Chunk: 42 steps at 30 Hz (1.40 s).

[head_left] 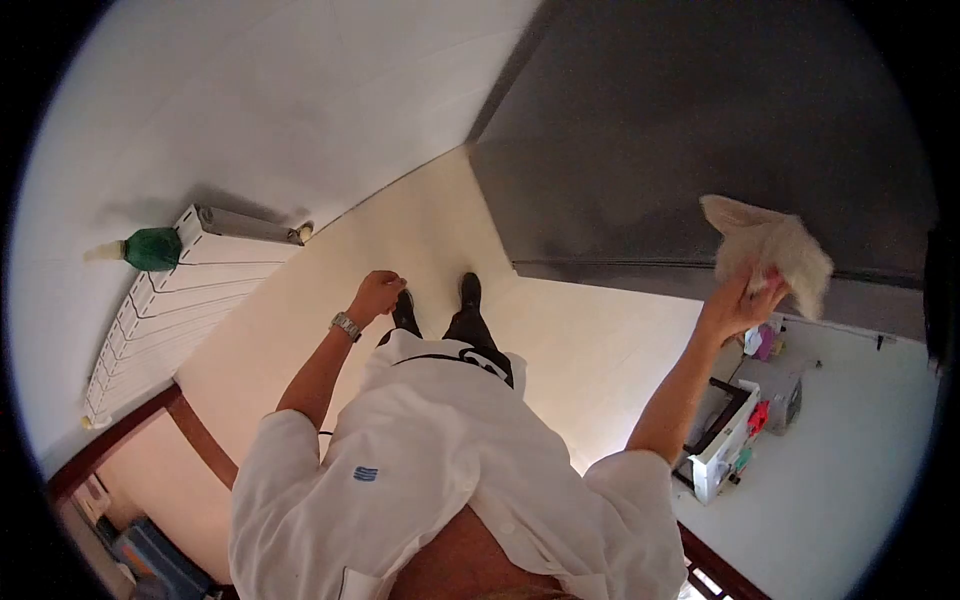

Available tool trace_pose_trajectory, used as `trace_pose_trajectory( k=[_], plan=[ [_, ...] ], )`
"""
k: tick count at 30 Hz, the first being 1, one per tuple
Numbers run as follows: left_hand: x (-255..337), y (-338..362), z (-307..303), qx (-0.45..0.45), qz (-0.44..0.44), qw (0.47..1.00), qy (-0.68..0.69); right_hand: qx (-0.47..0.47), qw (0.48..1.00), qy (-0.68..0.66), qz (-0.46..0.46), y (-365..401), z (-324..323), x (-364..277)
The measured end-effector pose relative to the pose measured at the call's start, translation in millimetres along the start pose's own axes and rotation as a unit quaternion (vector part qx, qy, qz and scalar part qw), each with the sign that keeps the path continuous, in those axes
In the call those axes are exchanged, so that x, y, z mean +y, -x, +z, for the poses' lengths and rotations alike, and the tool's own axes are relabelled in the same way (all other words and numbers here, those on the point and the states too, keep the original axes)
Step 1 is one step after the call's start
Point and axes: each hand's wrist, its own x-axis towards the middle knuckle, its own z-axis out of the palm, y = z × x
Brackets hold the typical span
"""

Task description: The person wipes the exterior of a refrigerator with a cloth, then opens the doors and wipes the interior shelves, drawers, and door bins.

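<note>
pale cloth (pixel 770 248) bunched against the dark panel (pixel 640 150), over its horizontal seam; right hand (pixel 745 300) on the cloth's lower part, fingers gripping it; left hand (pixel 378 292) well apart, in front of the body, fingers curled in, nothing visible in them; watch (pixel 346 325) on left wrist; white radiator (pixel 185 300) on the left wall, green object (pixel 152 249) at its upper end; shoes on pale floor (pixel 430 220) below

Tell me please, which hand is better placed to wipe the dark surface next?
Probably the right hand: it holds the cloth at the dark surface; the left hand is away from it.
</note>
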Motion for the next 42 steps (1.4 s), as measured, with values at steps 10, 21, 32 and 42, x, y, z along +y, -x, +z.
trace_pose_trajectory(
  k=[10,21,32,42],
  plan=[
    [-18,-2,19,0.081,-0.065,0.981,0.163,-0.245,0.87,0.299,-0.307,-29,170,10],
    [-76,62,69,0.247,-0.118,0.914,0.301,-0.633,0.636,0.214,-0.385,154,281,57],
    [-138,111,64,0.257,-0.162,0.898,0.319,-0.667,0.476,0.269,-0.506,193,199,102],
    [-185,105,32,0.285,-0.152,0.885,0.336,-0.437,0.674,0.35,-0.482,-6,236,-10]
  ],
)
